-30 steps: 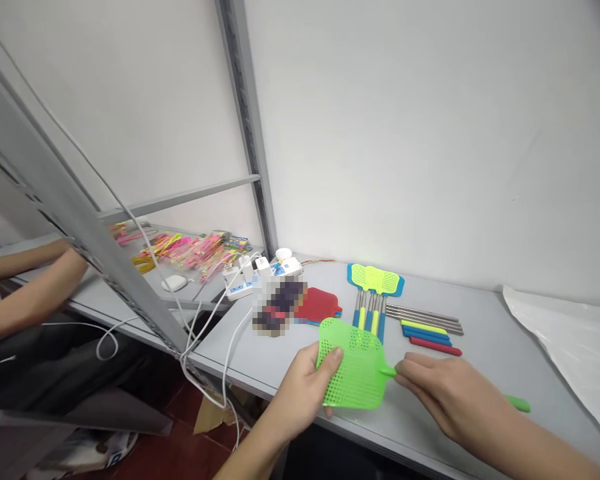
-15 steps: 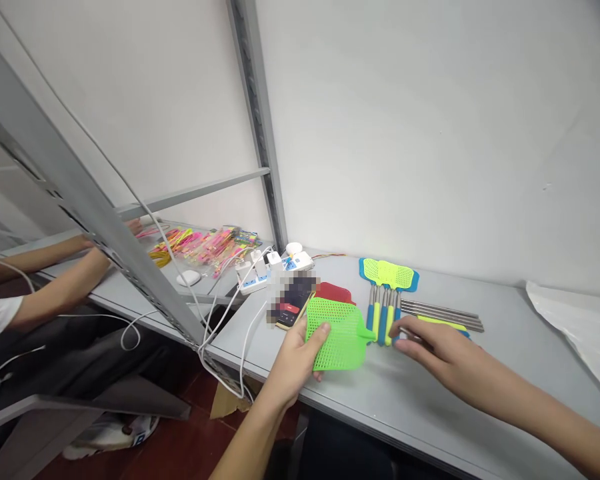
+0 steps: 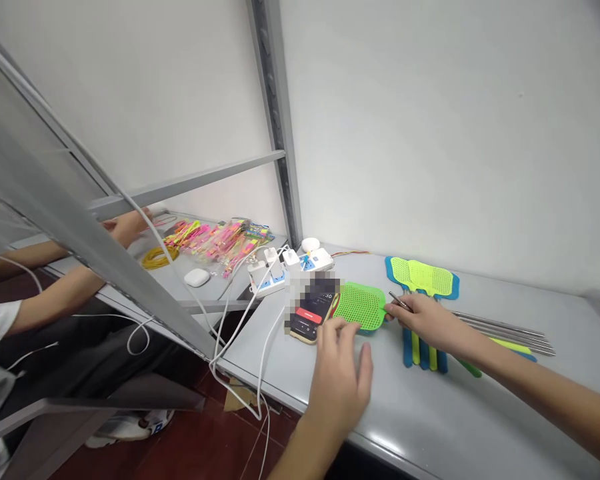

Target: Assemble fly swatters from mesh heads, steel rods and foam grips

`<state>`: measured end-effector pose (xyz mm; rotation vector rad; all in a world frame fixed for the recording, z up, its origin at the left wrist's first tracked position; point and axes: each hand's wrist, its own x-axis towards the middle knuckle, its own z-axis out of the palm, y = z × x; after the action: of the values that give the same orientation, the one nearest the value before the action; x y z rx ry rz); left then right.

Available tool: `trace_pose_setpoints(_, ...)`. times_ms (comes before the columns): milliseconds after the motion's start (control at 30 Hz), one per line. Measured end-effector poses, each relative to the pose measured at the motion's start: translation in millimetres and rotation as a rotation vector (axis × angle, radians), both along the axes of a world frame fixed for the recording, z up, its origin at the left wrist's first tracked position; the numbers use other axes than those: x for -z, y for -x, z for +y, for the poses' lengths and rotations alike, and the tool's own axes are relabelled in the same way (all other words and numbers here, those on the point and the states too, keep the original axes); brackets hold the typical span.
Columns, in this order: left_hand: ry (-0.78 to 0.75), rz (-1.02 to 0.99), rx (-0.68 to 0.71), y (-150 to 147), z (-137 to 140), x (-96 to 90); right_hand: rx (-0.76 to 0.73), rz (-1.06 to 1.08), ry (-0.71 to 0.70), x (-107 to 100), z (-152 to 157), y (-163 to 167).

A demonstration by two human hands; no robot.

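Note:
A green fly swatter head (image 3: 360,308) lies flat on the table beside the phone, its neck pointing right. My right hand (image 3: 423,320) is closed around a thin metal rod (image 3: 399,301), whose tip sticks out above the fingers. Its fingertips meet the swatter's neck; whether they pinch it, I cannot tell. A green handle end (image 3: 471,368) shows below the right forearm, apparently in line with the rod. My left hand (image 3: 341,367) is open, fingers apart and bent, just in front of the swatter head and the phone's lower corner.
Several yellow and blue fly swatters (image 3: 423,275) lie in a row behind my right hand, with metal rods (image 3: 510,330) to the right. A phone (image 3: 313,313), a power strip (image 3: 280,273) and white cables are at left. Beyond the shelf post (image 3: 275,100), another person's arms (image 3: 70,293) reach near colourful packets (image 3: 225,243).
My left hand has let go of the green swatter head, which now lies on the table. My right hand has moved to its neck and holds a rod. The view has shifted slightly.

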<state>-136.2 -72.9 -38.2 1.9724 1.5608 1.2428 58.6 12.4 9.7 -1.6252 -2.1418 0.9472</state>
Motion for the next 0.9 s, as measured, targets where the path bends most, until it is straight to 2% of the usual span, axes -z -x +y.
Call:
trace_pose_setpoints(100, -0.027, 0.205, 0.073, -3.1, 2.4, -2.1, -0.021, -0.053, -0.025, 10.1, 10.2, 5.8)
trace_pose_setpoints(233, -0.004, 0.366, 0.122, -8.9, 11.6, 2.0, -0.046, -0.173, -0.098, 14.2, 11.3, 9.0)
trace_pose_setpoints(433, 0.007, 0.496, 0.126, -11.8, 18.3, 17.9, -0.080, -0.494, -0.308, 9.9, 2.2, 15.5)
trace_pose_setpoints(533, 0.010, 0.522, 0.111, -10.6, 19.1, 23.4, -0.086, -0.577, -0.369, 8.6, -1.8, 17.1)
trace_pose_setpoints(667, 0.004, 0.551, 0.082, -11.2, 21.0, 27.1, -0.082, -0.584, -0.378, 9.2, -0.4, 10.3)
trace_pose_setpoints(900, 0.030, 0.686, -0.034, -21.3, 35.4, 25.0, -0.133, -0.533, -0.304, 11.5, 6.8, 1.1)
